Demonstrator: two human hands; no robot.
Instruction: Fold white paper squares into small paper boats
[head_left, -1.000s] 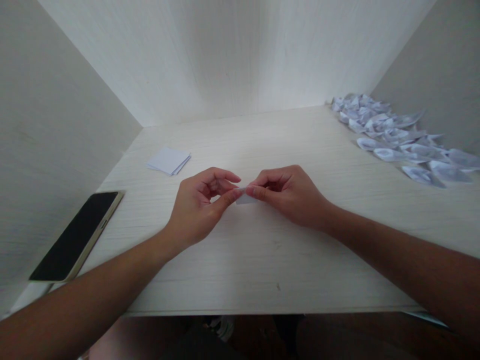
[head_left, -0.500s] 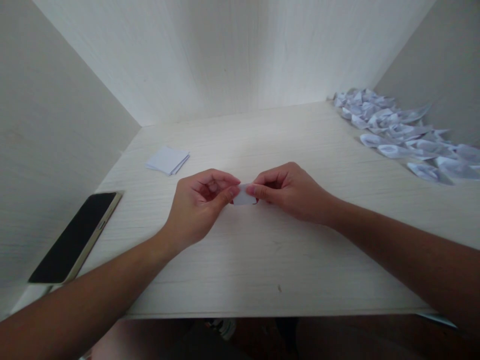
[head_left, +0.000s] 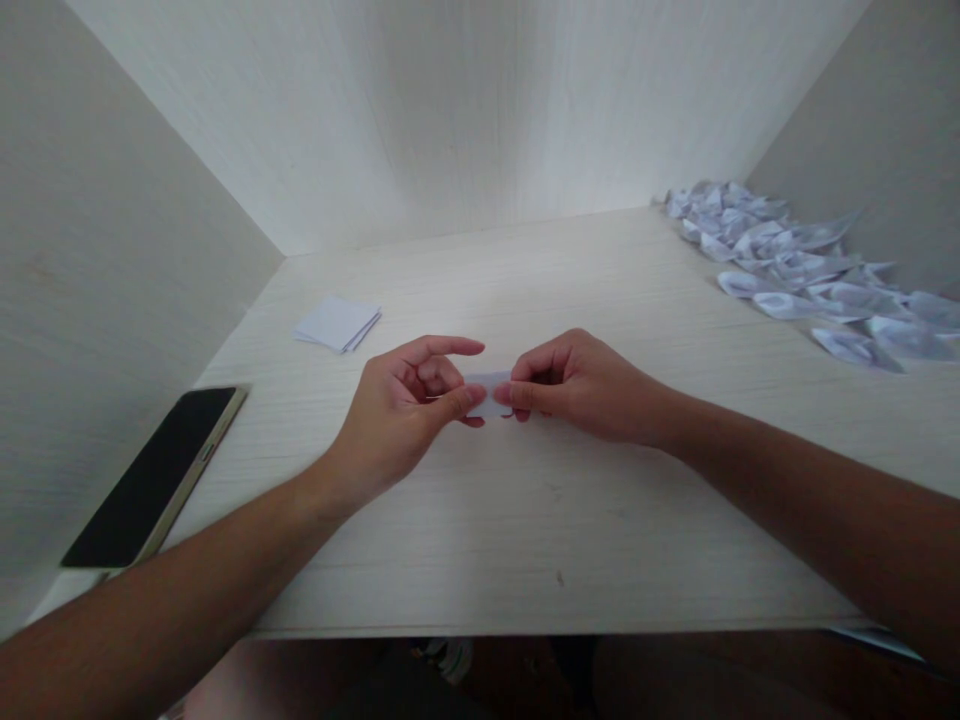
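Note:
A small white piece of folded paper (head_left: 489, 398) is held between my two hands, just above the middle of the table. My left hand (head_left: 416, 400) pinches its left end with the thumb on top, while the index finger stretches out free above it. At the right end, my right hand (head_left: 562, 385) grips the paper between thumb and curled fingers. The thumbs nearly meet on its face. Fingers partly hide both ends, so the exact fold cannot be made out.
Left of my hands lies a small stack of white paper sheets (head_left: 339, 322). A phone with a dark screen (head_left: 154, 475) rests by the left wall. Many folded white paper pieces (head_left: 780, 245) are heaped along the right wall. The pale table (head_left: 480, 560) ends near my lap.
My left index finger has lifted off the paper and straightened. Both hands still hold the paper in nearly the same spot, with more of its upper edge showing.

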